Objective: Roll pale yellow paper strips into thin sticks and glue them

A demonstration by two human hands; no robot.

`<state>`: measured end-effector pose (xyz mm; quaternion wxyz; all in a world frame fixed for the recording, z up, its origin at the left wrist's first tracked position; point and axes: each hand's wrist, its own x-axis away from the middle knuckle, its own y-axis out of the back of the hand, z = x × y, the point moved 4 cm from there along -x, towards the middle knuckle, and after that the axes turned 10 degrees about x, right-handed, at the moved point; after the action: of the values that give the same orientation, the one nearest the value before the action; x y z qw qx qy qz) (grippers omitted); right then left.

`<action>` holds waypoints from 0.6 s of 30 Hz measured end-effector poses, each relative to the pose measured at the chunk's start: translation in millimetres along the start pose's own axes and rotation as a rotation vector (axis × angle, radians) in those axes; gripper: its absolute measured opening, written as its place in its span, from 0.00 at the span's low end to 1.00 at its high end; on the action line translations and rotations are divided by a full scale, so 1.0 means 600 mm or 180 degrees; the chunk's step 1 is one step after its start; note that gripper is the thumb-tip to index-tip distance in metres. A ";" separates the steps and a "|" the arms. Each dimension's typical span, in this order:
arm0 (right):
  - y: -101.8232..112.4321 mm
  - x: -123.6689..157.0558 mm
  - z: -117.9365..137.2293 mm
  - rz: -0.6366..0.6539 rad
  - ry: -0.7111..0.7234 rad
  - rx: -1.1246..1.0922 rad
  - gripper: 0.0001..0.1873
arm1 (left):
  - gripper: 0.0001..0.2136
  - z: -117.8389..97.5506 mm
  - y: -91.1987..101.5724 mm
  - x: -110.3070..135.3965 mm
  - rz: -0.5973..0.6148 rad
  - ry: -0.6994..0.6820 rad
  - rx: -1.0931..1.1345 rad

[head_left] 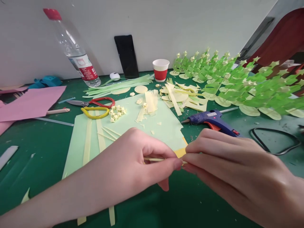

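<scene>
Between my two hands is a thin pale yellow rolled paper stick [154,159]. My left hand [144,161] pinches it between thumb and forefinger. The fingertips of my right hand [228,167] close on its right end, which they mostly hide. Beneath and behind them lie pale green paper sheets [133,126], with several similar thin sticks [111,132] on top. Long pale yellow strips [87,142] run under my left forearm. A small heap of folded paper stars [117,112] sits beside scissors [97,106] with red and yellow handles.
A blue glue gun [211,120] lies behind my right hand, its black cable [275,152] looped nearby. Paper scraps [187,98], a paper cup [161,69], a phone [126,57] and a bottle [73,50] stand along the back. Green paper plants [251,85] fill the right; pink paper [30,103] lies left.
</scene>
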<state>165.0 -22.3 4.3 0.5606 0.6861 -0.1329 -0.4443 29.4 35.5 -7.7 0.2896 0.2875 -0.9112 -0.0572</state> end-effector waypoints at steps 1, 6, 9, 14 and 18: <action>0.000 0.000 0.003 -0.0058 0.0103 0.0153 0.22 | 0.17 0.000 0.000 0.000 0.0013 0.0017 -0.0021; -0.002 0.002 0.007 -0.0110 0.0356 0.0513 0.17 | 0.17 0.001 -0.001 0.002 0.0034 0.0032 0.0009; 0.002 0.003 0.006 -0.0132 0.0372 0.0644 0.16 | 0.17 -0.001 0.002 0.002 -0.0019 -0.0017 0.0060; 0.016 0.005 0.003 -0.0420 0.0298 0.0599 0.15 | 0.15 -0.007 0.007 0.002 -0.0078 -0.0058 0.0039; 0.026 0.009 0.005 -0.0788 0.0308 0.0792 0.18 | 0.14 -0.011 0.006 0.001 -0.0112 -0.0086 0.0029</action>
<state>170.8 -33.2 15.7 0.4182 0.7818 -0.0743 -0.4566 30.6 38.7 -0.9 0.2750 0.3040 -0.9100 -0.0621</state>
